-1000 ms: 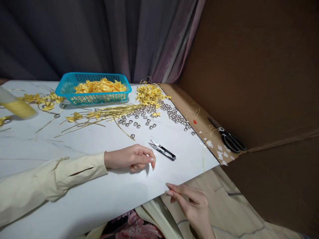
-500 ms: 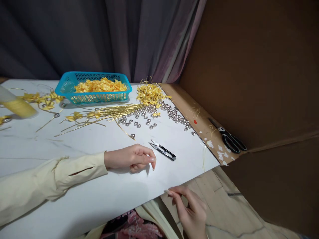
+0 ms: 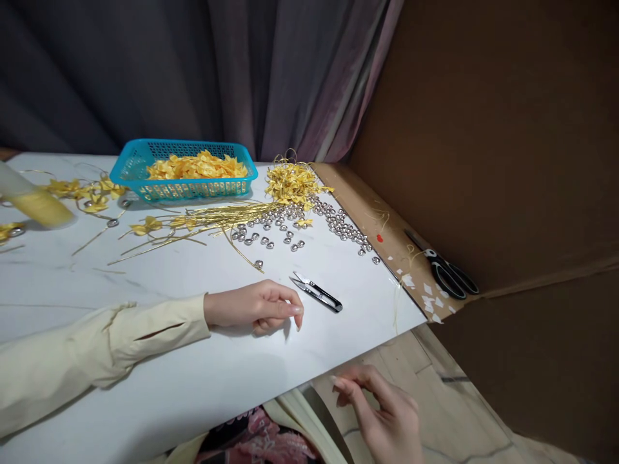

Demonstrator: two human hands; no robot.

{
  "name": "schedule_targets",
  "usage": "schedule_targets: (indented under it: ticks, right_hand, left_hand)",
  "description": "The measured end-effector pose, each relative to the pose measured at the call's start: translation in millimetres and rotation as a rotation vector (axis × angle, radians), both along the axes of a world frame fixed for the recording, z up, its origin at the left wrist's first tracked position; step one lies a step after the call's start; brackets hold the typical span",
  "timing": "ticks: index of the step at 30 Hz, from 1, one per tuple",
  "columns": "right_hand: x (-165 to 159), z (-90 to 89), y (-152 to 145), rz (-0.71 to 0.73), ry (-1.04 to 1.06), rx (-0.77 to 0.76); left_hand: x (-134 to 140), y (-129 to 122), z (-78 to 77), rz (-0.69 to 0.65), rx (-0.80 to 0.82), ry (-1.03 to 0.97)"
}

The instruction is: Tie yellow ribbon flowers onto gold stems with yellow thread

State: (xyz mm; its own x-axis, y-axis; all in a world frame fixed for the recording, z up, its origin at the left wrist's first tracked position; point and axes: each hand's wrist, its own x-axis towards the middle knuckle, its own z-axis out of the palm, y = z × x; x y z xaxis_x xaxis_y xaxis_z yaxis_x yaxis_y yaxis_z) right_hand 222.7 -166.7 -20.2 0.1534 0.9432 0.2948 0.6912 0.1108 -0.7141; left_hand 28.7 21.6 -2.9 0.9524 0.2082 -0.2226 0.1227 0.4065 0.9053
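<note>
My left hand [image 3: 278, 308] rests on the white table with its fingers curled and thumb pressed against the index finger. Anything inside that pinch is too small or hidden to make out. Close beside its fingertips lies a pair of thread snips [image 3: 316, 293] with black handles, blades apart. Just past the table's front edge, my right hand [image 3: 382, 409] hangs in the air, thumb and index finger pinched together. What it may hold I cannot make out. Beyond my left hand lie silver heart-shaped beads [image 3: 254, 238] and a bundle of gold cords [image 3: 227, 212] with yellow bows [image 3: 293, 183].
A blue basket [image 3: 193, 190] of yellow bows stands at the back of the table [image 3: 159, 393]. Black-handled scissors [image 3: 447, 274] and paper scraps [image 3: 428, 299] lie on cardboard at the right. A spool of yellow thread [image 3: 43, 206] is at the left. A brown panel rises at right.
My right hand has moved a little right and down, away from the table edge, still pinched. My left hand stays in the same pose on the table.
</note>
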Motion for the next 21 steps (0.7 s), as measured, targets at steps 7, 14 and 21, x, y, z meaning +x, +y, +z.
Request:
schedule_targets:
  ticks: [7,14,21]
  right_hand:
    - [3,24.1,9,0.158,-0.086,0.112]
    - [-10,22.9,41,0.275,-0.07,0.083]
    - [4,41.0,55,0.353,-0.093,-0.022]
  left_hand:
    - [1,-1,0.8,-0.004,-0.015,-0.01]
    - [1,-1,3.4,-0.001,-0.012,0.013]
    - [1,0,0.8,-0.01,-0.043,-0.005]
